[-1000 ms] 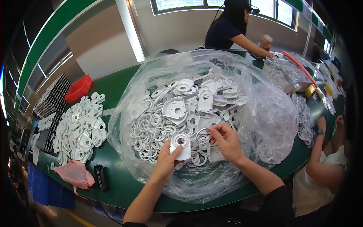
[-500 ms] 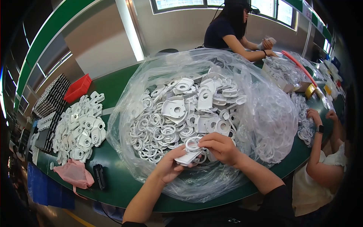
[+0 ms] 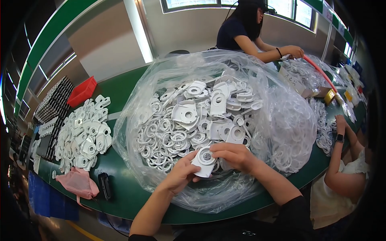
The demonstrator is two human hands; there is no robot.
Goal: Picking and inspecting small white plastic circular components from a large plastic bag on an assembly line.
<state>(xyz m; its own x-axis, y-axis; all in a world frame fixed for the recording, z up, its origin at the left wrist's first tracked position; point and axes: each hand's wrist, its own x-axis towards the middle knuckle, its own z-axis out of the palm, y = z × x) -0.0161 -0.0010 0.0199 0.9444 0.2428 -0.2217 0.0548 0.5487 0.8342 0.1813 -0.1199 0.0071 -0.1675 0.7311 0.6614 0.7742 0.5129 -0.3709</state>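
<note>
My left hand [image 3: 180,175] is closed on a flat white plastic plate [image 3: 204,170], thumb on its face, over the near edge of a clear plastic bag. A white plastic ring [image 3: 206,155] lies over the round opening at the plate's upper end. My right hand [image 3: 235,155] is closed at the ring's right edge, its fingertips pressed there and partly hidden. Just beyond both hands is a large heap of loose white rings [image 3: 179,137] and white plastic plates [image 3: 185,112] inside the open bag [image 3: 140,86].
At left on the green table [image 3: 124,176] are a pile of white parts [image 3: 82,134], a red bin [image 3: 82,91], a pink mesh pouch [image 3: 78,182] and a black case [image 3: 104,185]. Bagged parts [image 3: 291,132] stand right. Two co-workers sit across and at right; a red strip [image 3: 319,68] lies far right.
The ring, raised and tilted above the plate before, now lies against it. The plate's face has turned more toward me. The co-worker across has reached right to the red strip.
</note>
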